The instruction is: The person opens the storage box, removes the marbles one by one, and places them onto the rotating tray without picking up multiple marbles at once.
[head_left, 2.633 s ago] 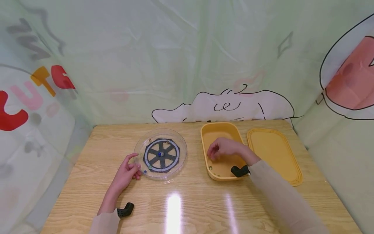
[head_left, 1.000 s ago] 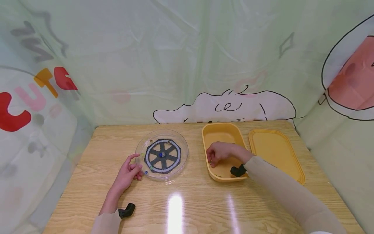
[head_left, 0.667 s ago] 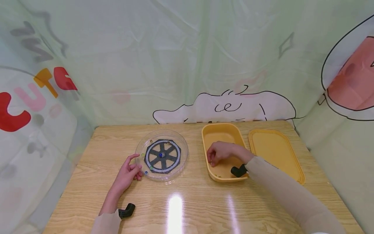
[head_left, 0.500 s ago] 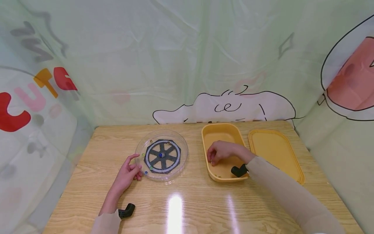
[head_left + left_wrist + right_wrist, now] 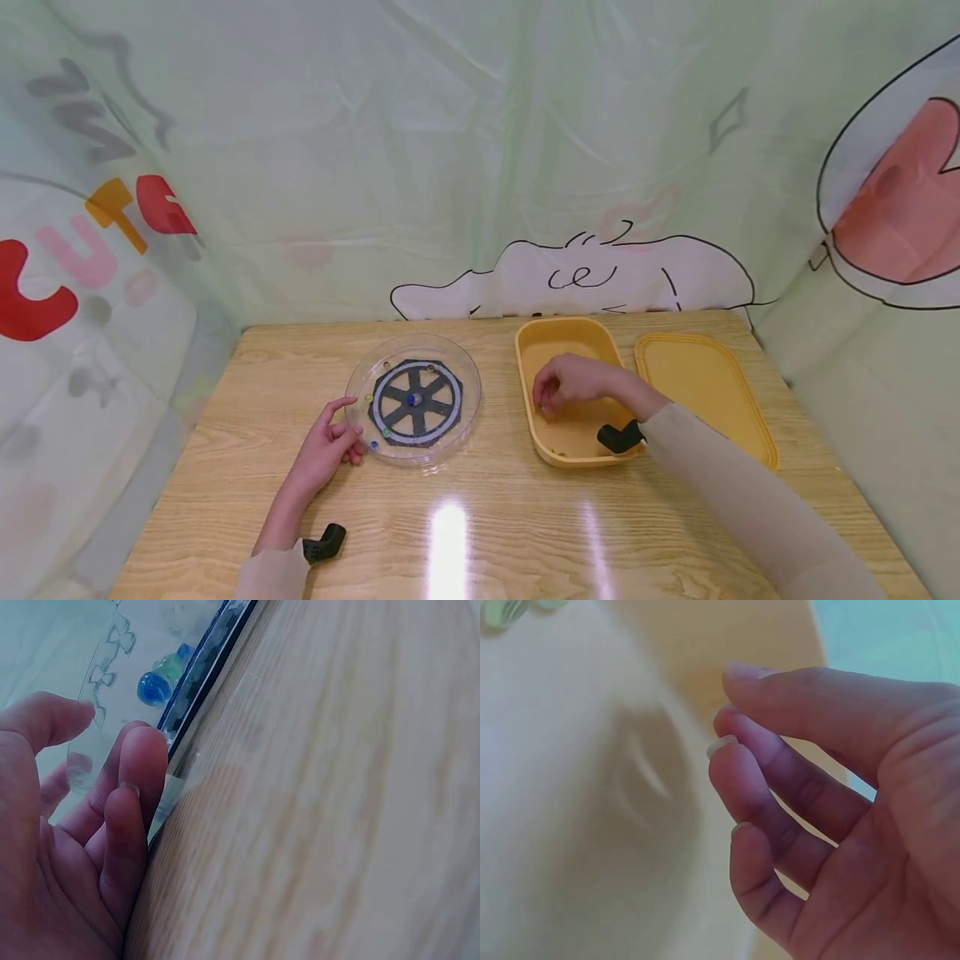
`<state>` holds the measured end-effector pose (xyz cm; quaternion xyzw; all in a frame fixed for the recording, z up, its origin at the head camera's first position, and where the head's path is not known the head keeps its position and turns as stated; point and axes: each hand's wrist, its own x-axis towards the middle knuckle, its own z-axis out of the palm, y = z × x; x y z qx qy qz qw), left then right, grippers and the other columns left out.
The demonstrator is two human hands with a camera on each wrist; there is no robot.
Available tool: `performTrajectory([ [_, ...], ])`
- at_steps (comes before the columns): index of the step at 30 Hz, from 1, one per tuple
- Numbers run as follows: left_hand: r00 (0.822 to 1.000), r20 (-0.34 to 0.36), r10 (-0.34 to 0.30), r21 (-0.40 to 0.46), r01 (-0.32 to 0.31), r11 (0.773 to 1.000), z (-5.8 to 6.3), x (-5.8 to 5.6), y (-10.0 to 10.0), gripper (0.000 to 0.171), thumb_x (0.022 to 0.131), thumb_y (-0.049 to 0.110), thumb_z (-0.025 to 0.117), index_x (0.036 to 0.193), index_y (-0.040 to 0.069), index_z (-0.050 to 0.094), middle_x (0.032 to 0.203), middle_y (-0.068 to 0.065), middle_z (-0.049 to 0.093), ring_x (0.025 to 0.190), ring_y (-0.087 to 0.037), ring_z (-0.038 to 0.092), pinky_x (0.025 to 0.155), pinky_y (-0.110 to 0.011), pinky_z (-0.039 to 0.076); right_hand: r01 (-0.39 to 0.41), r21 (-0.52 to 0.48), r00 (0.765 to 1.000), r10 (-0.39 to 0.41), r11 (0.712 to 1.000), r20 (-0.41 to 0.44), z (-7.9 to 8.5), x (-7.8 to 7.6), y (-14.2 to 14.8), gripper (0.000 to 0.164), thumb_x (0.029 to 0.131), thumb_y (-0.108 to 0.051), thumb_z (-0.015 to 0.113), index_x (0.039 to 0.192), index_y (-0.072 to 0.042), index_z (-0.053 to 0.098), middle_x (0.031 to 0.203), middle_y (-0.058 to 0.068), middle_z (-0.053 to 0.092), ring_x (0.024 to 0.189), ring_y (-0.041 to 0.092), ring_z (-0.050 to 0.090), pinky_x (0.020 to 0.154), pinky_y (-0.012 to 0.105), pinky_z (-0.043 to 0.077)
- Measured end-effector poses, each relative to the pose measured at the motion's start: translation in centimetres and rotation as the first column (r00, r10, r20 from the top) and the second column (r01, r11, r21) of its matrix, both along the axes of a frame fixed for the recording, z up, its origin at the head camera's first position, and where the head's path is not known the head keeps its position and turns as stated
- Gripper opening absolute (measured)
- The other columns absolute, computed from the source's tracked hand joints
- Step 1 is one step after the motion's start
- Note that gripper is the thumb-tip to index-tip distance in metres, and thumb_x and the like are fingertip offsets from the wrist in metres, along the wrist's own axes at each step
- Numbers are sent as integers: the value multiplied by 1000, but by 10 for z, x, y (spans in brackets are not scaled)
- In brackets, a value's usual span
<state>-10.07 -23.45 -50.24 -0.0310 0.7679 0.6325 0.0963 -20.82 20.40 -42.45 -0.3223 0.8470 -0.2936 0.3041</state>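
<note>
A clear round dish (image 5: 467,433) stands left of the table's middle. My left hand (image 5: 322,446) holds its near left rim, the thumb lying over the clear wall and curled fingers outside it. Blue and green marbles (image 5: 155,688) lie beside that wall in the left wrist view. My right hand (image 5: 570,385) hangs inside the yellow box (image 5: 527,417), fingers curled and thumb tip close to the index fingertip. No marble shows between them; I cannot tell whether one is hidden there. Greenish marbles (image 5: 506,611) lie on the box floor, at the right wrist view's upper left.
A dark spoked wheel pattern (image 5: 417,402) shows in the dish, with a blue marble (image 5: 412,400) at its hub. Right of the box lies its yellow lid (image 5: 705,387), partly behind the right sleeve. A printed curtain (image 5: 465,167) closes off the table's back and sides.
My right hand reached down to the box's near left part, stayed there, and has now risen slightly. The marble seen there at first no longer shows at that spot. My left hand stays at the dish.
</note>
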Motion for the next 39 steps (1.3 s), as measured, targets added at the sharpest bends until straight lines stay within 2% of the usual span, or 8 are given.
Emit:
performTrajectory([
  [6, 1000, 9, 0, -1, 0, 1000, 1, 2, 0, 53, 101, 12, 58, 148, 16, 35, 79, -15, 66, 59, -22, 60, 61, -28, 55, 1, -48, 998, -4, 999, -67, 11, 2, -1, 10, 85, -8, 78, 91, -14, 72, 80, -8, 65, 75, 11, 57, 71, 27, 50],
  [12, 1000, 17, 1, -3, -1, 1000, 1, 2, 0, 53, 101, 12, 59, 148, 16, 35, 79, -15, 66, 59, -22, 60, 62, -28, 55, 19, -98, 994, -30, 995, -109, 27, 9, -7, 8, 87, -12, 76, 95, -14, 73, 85, -9, 66, 81, 14, 59, 76, 29, 50],
  [22, 1000, 3, -10, 1, 10, 1000, 1, 1, -2, 52, 101, 12, 59, 147, 16, 36, 80, -16, 66, 60, -22, 60, 62, -29, 56, 72, -172, 983, -99, 983, -152, 33, 15, -29, 11, 91, -16, 73, 101, -12, 72, 91, -8, 67, 86, 15, 59, 81, 32, 51],
  [27, 1000, -10, -8, -11, 8, 1000, 0, 0, -3, 52, 101, 12, 59, 147, 15, 36, 80, -16, 67, 60, -23, 61, 62, -29, 56, 110, -217, 980, -142, 970, -137, 30, 17, -53, 10, 91, -14, 72, 101, -12, 73, 91, -6, 68, 86, 17, 59, 80, 32, 52],
  [33, 1000, 0, -9, 2, 9, 1000, -1, -1, -2, 52, 101, 10, 58, 148, 16, 36, 80, -17, 66, 60, -22, 61, 62, -29, 56, 160, -282, 974, -197, 946, -109, 15, 17, -83, 11, 90, -12, 74, 101, -10, 73, 89, -3, 68, 84, 17, 58, 76, 30, 51],
  [39, 1000, 22, -13, 8, 13, 1000, 6, 0, 0, 53, 101, 7, 56, 149, 12, 34, 79, -17, 66, 60, -22, 61, 62, -29, 56, 199, -334, 967, -241, 921, -88, 6, 18, -104, 14, 89, -10, 75, 103, -6, 73, 90, -2, 68, 84, 16, 59, 76, 28, 52],
])
